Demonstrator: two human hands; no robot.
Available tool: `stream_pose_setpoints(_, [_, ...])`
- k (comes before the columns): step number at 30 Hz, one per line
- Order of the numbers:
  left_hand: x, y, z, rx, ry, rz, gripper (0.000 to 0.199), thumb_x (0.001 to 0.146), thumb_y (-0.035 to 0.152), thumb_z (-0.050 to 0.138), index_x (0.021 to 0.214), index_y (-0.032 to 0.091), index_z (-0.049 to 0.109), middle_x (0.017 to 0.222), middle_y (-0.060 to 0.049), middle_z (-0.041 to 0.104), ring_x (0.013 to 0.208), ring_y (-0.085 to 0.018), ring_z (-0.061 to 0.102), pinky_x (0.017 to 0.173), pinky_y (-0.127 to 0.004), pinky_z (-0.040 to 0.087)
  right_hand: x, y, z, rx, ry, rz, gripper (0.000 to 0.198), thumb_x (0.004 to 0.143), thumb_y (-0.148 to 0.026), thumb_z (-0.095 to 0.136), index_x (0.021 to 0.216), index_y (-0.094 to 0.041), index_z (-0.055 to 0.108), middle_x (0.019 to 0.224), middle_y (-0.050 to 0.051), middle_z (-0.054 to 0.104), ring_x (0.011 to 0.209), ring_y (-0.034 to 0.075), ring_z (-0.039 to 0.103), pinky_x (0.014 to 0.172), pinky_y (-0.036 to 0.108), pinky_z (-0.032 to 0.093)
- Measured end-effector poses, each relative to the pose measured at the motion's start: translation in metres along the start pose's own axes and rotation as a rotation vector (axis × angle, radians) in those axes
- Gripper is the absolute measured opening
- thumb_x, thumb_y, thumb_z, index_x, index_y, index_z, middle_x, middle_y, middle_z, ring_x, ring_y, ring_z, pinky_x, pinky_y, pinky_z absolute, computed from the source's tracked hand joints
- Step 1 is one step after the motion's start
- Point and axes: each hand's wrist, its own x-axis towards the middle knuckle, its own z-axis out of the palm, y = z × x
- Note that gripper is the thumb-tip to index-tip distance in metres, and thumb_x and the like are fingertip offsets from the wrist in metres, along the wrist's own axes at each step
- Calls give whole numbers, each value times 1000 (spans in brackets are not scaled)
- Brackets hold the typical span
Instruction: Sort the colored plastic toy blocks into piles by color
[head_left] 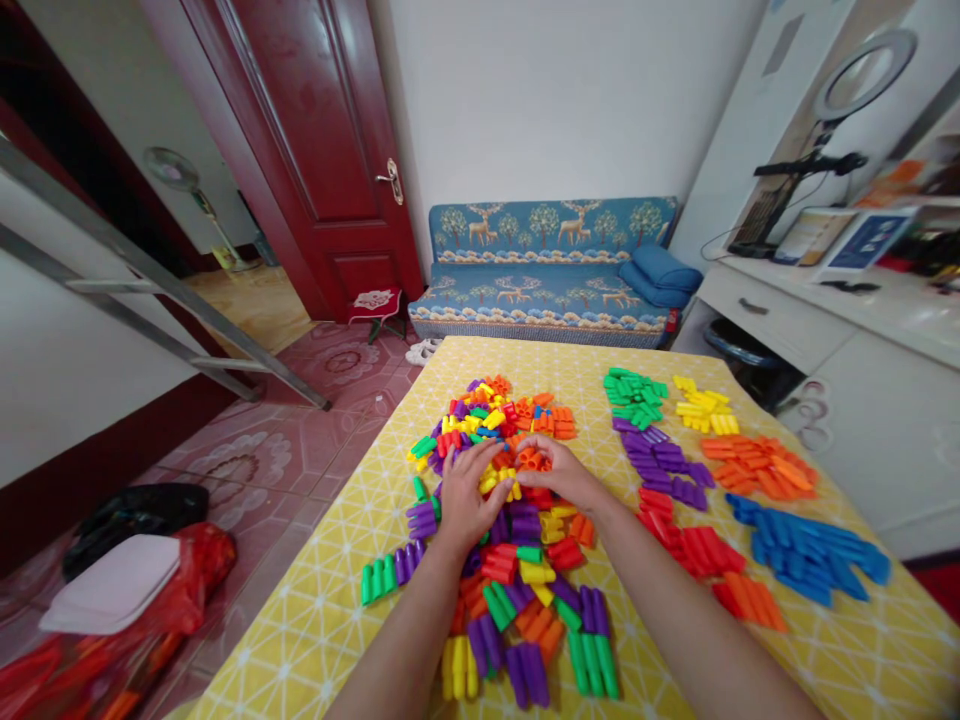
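Note:
A mixed pile of small plastic tubes [466, 425] in several colours lies on the table in front of me. My left hand [472, 490] rests over the pile, fingers curled downward, with yellow plastic tubes [491, 482] between its thumb and forefinger. Opposite it, my right hand [562, 475] has thumb and forefinger apart. Orange tubes [534, 459] show in that gap, and its thumb tip is close to the yellow ones. Below my wrists lie more tubes in short rows, among them purple tubes [527, 675] and green tubes [594, 664].
Sorted heaps sit on the right of the yellow tablecloth [330, 640]: green [636, 398], yellow [705, 407], purple [660, 462], orange [761, 466], red [690, 540] and blue [810, 550]. A blue sofa [555, 285] stands beyond, a white cabinet [885, 420] at right.

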Motion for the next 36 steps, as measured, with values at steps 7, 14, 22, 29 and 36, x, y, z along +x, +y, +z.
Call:
stream_pose_setpoints(7, [1,4,-3,37,-36,24,39,84,42,64,121,31,63,128,-4,64,118,-25,56,113,-51,24,-45,-9,17,420,179,143,50,77,-36,67,125,-27,57,122,6,66,103,23,66,88,38,54])
stream_pose_setpoints(14, [1,3,-1,58,-25,23,32,85,39,62,115,29,66,119,-4,68,112,-25,59,112,-51,25,-68,-5,28,502,322,191,45,79,-40,61,122,-28,57,119,5,69,86,19,70,69,30,57])
stream_pose_setpoints(22, [1,-6,3,93,-11,71,32,87,43,60,115,30,66,115,-3,70,109,-27,60,110,-50,28,-116,-14,6,376,463,226,33,78,-39,65,105,-21,60,90,4,73,63,15,62,54,26,51])
stream_pose_setpoints(29, [1,-9,6,120,10,85,32,87,45,59,113,29,68,110,-3,71,106,-27,61,111,-49,26,-175,1,-68,-196,917,132,29,75,-41,70,94,-19,68,100,8,70,90,22,65,82,37,52])
stream_pose_setpoints(36, [2,-10,6,131,12,107,31,87,44,59,110,27,68,109,-3,71,104,-26,62,106,-46,33,-209,19,-111,-224,1179,158,43,71,-45,75,103,-18,65,92,7,70,80,21,66,73,35,54])
